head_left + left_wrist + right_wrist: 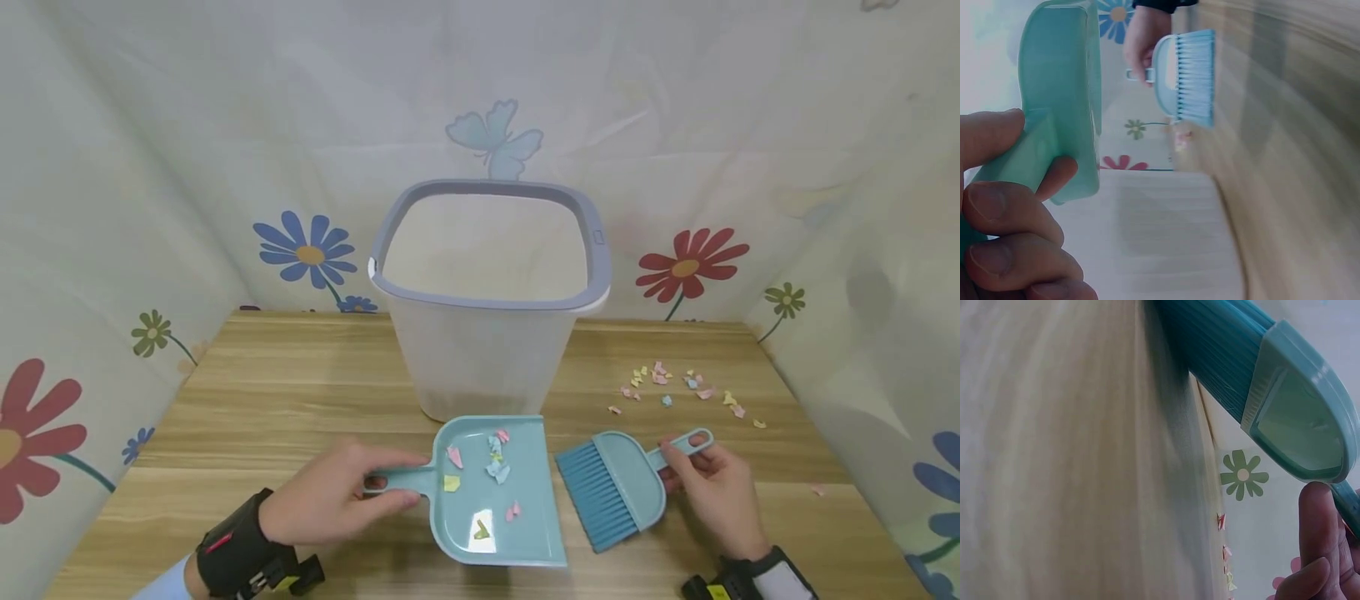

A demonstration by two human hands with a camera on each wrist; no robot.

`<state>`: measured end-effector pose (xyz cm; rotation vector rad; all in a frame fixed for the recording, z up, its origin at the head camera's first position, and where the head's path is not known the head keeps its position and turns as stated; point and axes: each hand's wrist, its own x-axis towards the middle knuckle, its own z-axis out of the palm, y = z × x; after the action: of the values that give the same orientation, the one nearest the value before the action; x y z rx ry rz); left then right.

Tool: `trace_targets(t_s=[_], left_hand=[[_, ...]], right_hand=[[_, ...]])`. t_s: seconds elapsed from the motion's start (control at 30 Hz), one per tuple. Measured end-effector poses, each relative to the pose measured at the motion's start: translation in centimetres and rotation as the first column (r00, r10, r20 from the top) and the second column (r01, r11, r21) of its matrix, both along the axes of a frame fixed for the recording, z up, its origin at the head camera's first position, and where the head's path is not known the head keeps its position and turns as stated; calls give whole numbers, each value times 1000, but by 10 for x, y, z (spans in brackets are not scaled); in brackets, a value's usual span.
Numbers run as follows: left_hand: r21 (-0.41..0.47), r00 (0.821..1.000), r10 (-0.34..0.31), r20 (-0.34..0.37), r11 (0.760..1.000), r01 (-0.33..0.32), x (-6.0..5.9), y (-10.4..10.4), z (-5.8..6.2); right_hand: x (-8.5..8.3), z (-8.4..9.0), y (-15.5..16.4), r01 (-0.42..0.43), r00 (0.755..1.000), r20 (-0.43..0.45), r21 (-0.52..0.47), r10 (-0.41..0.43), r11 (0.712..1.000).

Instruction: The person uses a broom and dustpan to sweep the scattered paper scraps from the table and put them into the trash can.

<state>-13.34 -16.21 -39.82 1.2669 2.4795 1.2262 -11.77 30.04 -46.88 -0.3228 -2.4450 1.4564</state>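
A light blue dustpan point(517, 533) lies on the wooden table point(285, 400) with several coloured paper scraps point(495, 462) in it. My left hand point(337, 500) grips its handle point(401, 479); the left wrist view shows the fingers point(1004, 206) curled round the dustpan point(1060, 94). A matching blue hand brush point(611, 483) rests beside the pan on its right, bristles toward me. My right hand point(712, 487) holds the brush handle point(686, 446). In the right wrist view the brush point(1272, 400) fills the upper right, with a finger point(1316, 537) by its handle.
A translucent waste bin with a grey rim point(491, 300) stands just behind the dustpan. More paper scraps point(678, 387) lie scattered on the table at the right. Flowered cloth point(112, 208) walls in the table on three sides.
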Motion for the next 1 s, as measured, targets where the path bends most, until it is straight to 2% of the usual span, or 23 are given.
trace_targets(t_s=[0.13,0.37,0.53,0.8,1.0], left_hand=[[40,999,-21,-46,999,22,-3,-2,17],[89,994,-11,-111,996,21,-5,-5,54],[117,982,-6,-188,993,28,-5,-9,81],[125,949,59,-310,992,-20,-11,-13,117],[160,914,132,-383,984,-75,-28,-13,133]], right_hand=[[0,-1,0,-7,1000,3,3,7,1000],[-1,-3,1,-7,1000,19,-18,7,1000],[-1,-4,1,-1,999,46,-9,2,1000],[-1,-4,2,-1,999,48,0,1,1000],[-1,-4,1,-4,999,33,-11,4,1000]])
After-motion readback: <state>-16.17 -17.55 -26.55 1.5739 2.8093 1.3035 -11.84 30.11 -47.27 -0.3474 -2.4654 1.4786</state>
